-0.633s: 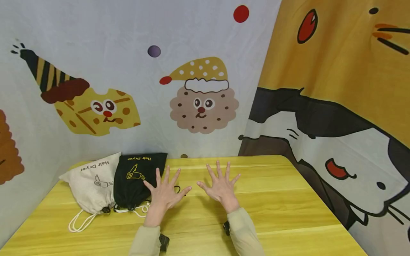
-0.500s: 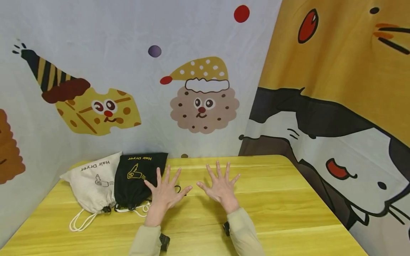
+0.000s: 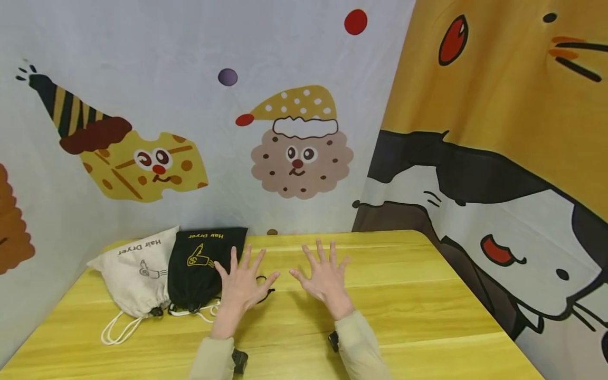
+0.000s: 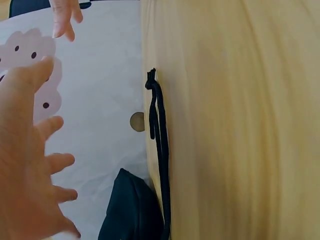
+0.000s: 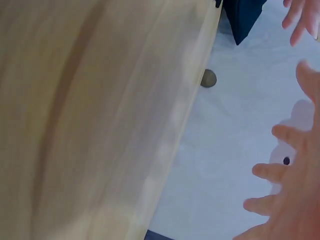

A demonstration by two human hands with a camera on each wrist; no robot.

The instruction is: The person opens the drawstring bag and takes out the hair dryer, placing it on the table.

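My left hand (image 3: 242, 285) is held above the table with its fingers spread, holding nothing. It is nearest to a black drawstring bag (image 3: 190, 282) printed "Hair Dryer", and hides part of that bag's right side. The right hand (image 3: 326, 279) hovers to its right, fingers likewise spread and nothing in it. Left of the black bag lies a white drawstring bag (image 3: 128, 269) with the same print, the two touching. In the left wrist view a black cord (image 4: 161, 150) runs along the table beside the black bag.
The yellow wood-grain table (image 3: 427, 316) has its back edge close to a printed cloth (image 3: 304, 47) with cartoon figures. White cords (image 3: 119, 330) trail from the white bag toward the table's front.
Both hands have shifted slightly left in the head view, their fingers still spread. More of the black cord shows beside the left thumb. The bags stay where they were.
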